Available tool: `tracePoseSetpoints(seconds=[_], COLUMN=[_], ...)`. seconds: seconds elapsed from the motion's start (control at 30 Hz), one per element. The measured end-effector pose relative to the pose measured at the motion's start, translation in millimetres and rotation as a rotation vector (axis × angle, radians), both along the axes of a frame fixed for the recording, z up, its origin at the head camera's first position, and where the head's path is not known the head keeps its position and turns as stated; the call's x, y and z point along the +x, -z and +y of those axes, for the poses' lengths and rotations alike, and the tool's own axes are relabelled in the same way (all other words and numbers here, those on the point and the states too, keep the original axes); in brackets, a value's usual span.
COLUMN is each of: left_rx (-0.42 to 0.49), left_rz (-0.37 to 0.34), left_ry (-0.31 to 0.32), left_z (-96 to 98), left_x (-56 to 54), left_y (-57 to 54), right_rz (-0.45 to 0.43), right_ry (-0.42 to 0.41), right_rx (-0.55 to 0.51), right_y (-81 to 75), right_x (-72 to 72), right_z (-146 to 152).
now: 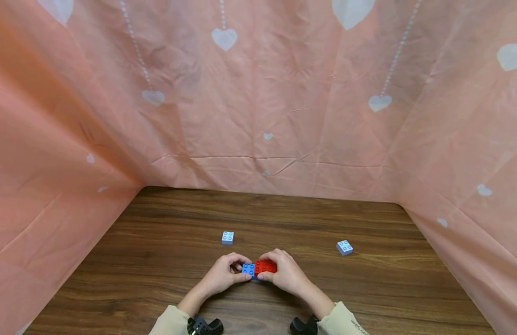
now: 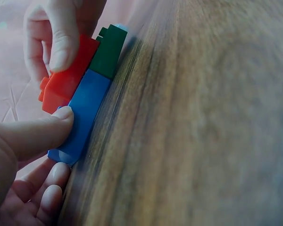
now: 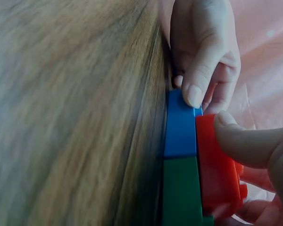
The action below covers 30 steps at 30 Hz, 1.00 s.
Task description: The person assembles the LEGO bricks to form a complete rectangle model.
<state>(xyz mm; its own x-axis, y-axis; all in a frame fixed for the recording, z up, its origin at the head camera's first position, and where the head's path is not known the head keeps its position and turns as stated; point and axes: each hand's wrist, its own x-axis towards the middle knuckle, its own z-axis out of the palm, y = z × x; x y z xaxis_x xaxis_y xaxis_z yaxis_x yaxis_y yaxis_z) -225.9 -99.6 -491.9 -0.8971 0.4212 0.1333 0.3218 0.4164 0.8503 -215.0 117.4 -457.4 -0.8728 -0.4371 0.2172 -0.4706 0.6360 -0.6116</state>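
My left hand (image 1: 219,275) pinches the left end of a blue toy building brick (image 2: 88,103), thumb on its near side. With my right hand (image 1: 291,275) I grip a red brick (image 1: 265,266) between thumb and fingers. The red brick lies on top across the blue brick and a green brick (image 3: 181,188), which stand end to end at the tabletop. Blue studs show to the left of the red brick in the head view. There, the green brick is hidden behind my right hand.
Beyond my hands on the wooden table (image 1: 157,251) lie two small light-blue bricks with studs up, one light-blue brick (image 1: 227,237) ahead, the other light-blue brick (image 1: 344,247) farther right. A pink curtain (image 1: 258,93) with white hearts encloses the table's back and sides.
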Motion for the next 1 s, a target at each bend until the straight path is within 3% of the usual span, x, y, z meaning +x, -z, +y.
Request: tracePoseSetpoints(seconds=[0.47,1.0], left_rx=[0.049,0.024], left_rz=[-0.043,-0.041], left_ry=[-0.001,0.007], left_z=[0.0,-0.8], left_x=[2.2,2.2], left_y=[-2.4,-4.4], right_rz=[-0.094,-0.078], right_ry=[0.029,0.113], right_rx=[-0.05,-0.102], right_y=[0.2,-9.6], right_x=[1.8,1.4], right_z=[30,70])
